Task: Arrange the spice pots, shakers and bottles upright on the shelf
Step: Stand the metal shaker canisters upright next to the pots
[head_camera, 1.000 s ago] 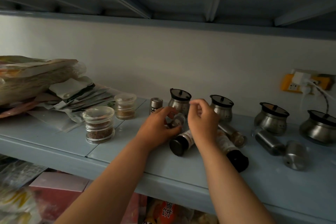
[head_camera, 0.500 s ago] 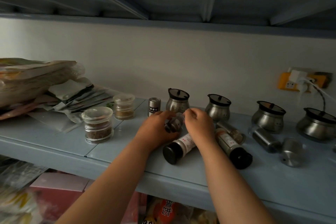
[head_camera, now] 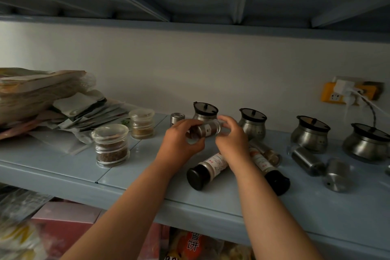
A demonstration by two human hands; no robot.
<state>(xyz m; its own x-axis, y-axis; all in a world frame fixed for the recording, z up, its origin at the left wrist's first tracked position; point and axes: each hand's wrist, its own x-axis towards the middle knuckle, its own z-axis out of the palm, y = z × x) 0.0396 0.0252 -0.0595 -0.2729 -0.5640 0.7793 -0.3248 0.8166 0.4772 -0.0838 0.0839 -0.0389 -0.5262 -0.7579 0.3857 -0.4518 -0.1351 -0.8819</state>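
My left hand (head_camera: 179, 141) and my right hand (head_camera: 233, 137) hold a small metal shaker (head_camera: 207, 130) between them, lying sideways a little above the blue shelf (head_camera: 135, 173). Another metal shaker (head_camera: 176, 118) stands upright just behind my left hand. Two black-capped spice bottles lie on their sides below my hands, one (head_camera: 207, 168) in front and one (head_camera: 269, 171) partly hidden by my right forearm. A thin glass bottle (head_camera: 269, 153) also lies flat. Further right lie two metal shakers (head_camera: 306, 159) (head_camera: 337, 175). Several steel pots with dark lids, such as the nearest pot (head_camera: 205, 112), stand upright along the wall.
Two lidded glass jars (head_camera: 110, 145) (head_camera: 141, 123) stand at the left, beside a heap of packets and bags (head_camera: 42, 99). A yellow wall socket (head_camera: 335, 96) with a white plug and cable sits above the right pots. An upper shelf hangs overhead; boxes fill the space below.
Both hands have lifted the small metal shaker off the shelf and turned it sideways between them. The view has shifted slightly.
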